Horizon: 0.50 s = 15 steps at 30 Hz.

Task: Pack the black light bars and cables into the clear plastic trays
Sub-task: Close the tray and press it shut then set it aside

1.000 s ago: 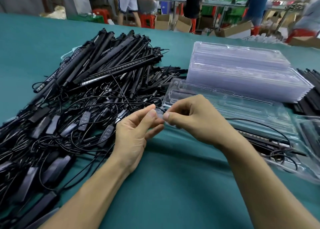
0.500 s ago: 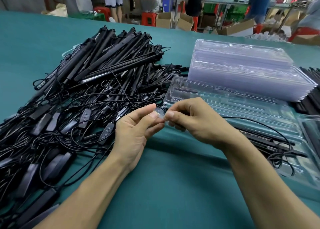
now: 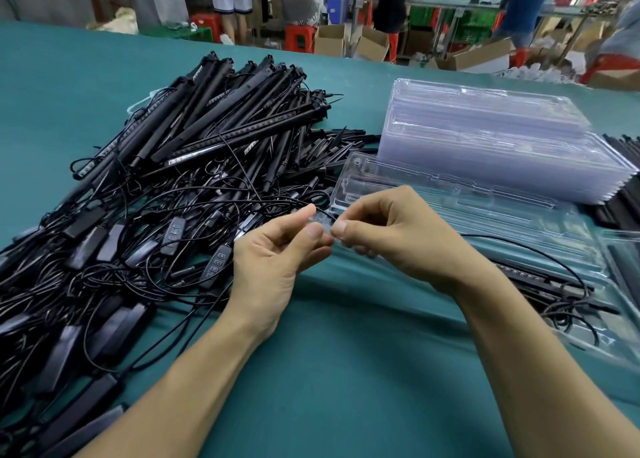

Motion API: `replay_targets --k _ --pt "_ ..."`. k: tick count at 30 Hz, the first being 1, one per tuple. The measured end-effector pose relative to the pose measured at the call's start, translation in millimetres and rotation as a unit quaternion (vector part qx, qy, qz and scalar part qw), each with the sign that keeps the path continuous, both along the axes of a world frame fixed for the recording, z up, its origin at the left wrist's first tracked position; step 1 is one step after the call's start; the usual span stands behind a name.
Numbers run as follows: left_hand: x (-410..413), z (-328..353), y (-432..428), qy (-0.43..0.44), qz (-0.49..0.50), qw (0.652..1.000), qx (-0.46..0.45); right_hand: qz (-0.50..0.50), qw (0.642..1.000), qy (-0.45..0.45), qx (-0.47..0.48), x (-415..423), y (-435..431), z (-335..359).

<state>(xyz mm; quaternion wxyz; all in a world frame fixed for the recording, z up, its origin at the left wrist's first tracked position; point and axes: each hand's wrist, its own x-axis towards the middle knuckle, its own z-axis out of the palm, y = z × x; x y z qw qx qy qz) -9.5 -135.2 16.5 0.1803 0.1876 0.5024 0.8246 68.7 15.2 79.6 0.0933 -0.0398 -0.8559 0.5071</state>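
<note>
A big heap of black light bars (image 3: 221, 118) with tangled cables and inline controllers (image 3: 173, 232) covers the left of the green table. An open clear plastic tray (image 3: 467, 208) lies in front of me, its near left corner pinched by both hands. My left hand (image 3: 277, 260) pinches that corner between thumb and forefinger. My right hand (image 3: 391, 236) pinches it from the other side. A black light bar with its cable (image 3: 540, 277) lies in the tray's near half, to the right of my right wrist.
A tall stack of clear trays (image 3: 491, 146) stands behind the open tray. More black bars (image 3: 623, 180) lie at the far right edge. Another clear tray (image 3: 623, 263) sits at the right. People, stools and cardboard boxes stand beyond the table.
Both hands stay pinched on the tray corner. My view has shifted slightly closer and to the left; the hands barely moved.
</note>
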Motion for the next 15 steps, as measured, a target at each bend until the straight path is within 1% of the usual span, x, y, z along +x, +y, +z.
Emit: replay_targets --k 2,4,15 --pt "-0.6 0.1 -0.2 0.01 -0.002 1.0 -0.004 -0.008 0.999 0.007 0.031 -1.4 -1.3 1.8" --pt "-0.4 0.4 -0.5 0.012 -0.002 1.0 -0.009 -0.014 0.999 0.011 0.04 -2.7 -2.4 1.7" --pt "-0.1 -0.6 1.4 0.001 -0.002 1.0 -0.001 -0.01 1.0 0.018 0.019 -6.2 -2.4 -5.3"
